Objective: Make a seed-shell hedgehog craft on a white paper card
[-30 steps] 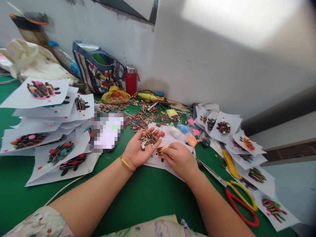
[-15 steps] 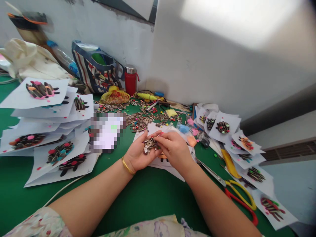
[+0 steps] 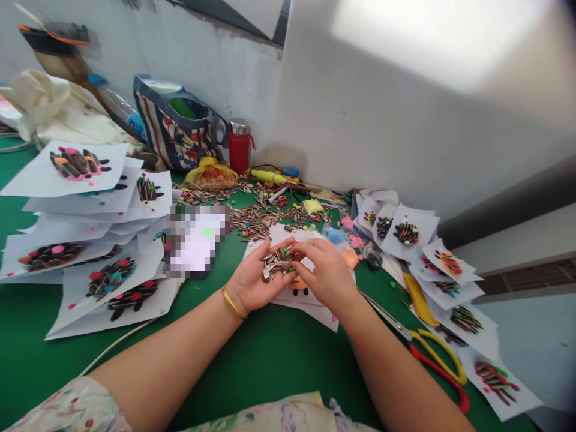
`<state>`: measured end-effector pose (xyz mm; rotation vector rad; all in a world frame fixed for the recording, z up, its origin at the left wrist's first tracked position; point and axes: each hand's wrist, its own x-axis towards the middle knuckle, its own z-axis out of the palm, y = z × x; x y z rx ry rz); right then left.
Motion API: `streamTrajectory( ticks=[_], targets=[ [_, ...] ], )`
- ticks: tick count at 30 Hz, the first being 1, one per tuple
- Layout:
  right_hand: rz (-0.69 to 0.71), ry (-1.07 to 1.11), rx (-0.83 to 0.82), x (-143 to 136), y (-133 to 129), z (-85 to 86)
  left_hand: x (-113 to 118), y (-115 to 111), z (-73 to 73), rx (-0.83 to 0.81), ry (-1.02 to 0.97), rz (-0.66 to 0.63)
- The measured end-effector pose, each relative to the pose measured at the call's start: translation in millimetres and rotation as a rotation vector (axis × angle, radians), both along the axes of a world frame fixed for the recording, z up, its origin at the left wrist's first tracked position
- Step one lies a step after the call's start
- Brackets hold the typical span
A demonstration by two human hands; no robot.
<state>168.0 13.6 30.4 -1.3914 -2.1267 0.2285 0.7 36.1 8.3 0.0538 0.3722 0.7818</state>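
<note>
My left hand (image 3: 256, 279) is cupped palm up and holds a small heap of striped sunflower seeds (image 3: 276, 263). Small red and green balls show among the seeds, close to the fingertips. Over the right side of the heap is my right hand (image 3: 326, 270), its thumb and forefinger apart at the seeds, with nothing clearly held between them. Beneath both hands lies a white paper sheet (image 3: 310, 309), with an orange clay shape (image 3: 297, 285) and dark seeds on it, partly hidden by the right hand.
Loose sunflower seeds (image 3: 254, 222) spread behind the hands. Decorated sheets are stacked at left (image 3: 85, 210) and spread at right (image 3: 468, 321). Scissors (image 3: 438, 354) lie by my right forearm. A blurred-out phone-like object (image 3: 198, 243), red flask (image 3: 239, 150) and bag (image 3: 180, 126) stand beyond.
The right thumb and forefinger have parted and drawn slightly right from the seeds, uncovering more of them and the orange shape. My left hand stays in place.
</note>
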Motion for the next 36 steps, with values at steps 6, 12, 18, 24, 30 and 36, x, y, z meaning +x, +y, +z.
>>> streamTrajectory(
  ticks=[6, 12, 18, 24, 30, 36],
  targets=[
    [-0.019, 0.013, -0.013, -6, 0, -4.8, 2, 0, -0.4, -0.014, 0.003, 0.015],
    [-0.047, -0.077, 0.021, -10, 1, -7.0, 2, 1, -3.5, 0.013, -0.009, -0.019],
    [-0.068, -0.024, 0.020, -7, 1, -5.8, 1, 0, -1.1, -0.023, 0.010, -0.015],
    [-0.048, 0.180, -0.033, 14, -6, 2.4, -2, 2, 0.6, -0.054, -0.039, 0.050],
    [-0.054, 0.184, -0.248, 27, -22, -15.3, -4, 6, -1.4, -0.069, -0.011, 0.104],
    [-0.030, 0.228, -0.412, 23, -30, -27.3, -5, 6, -4.6, -0.042, -0.020, 0.101]
  ],
)
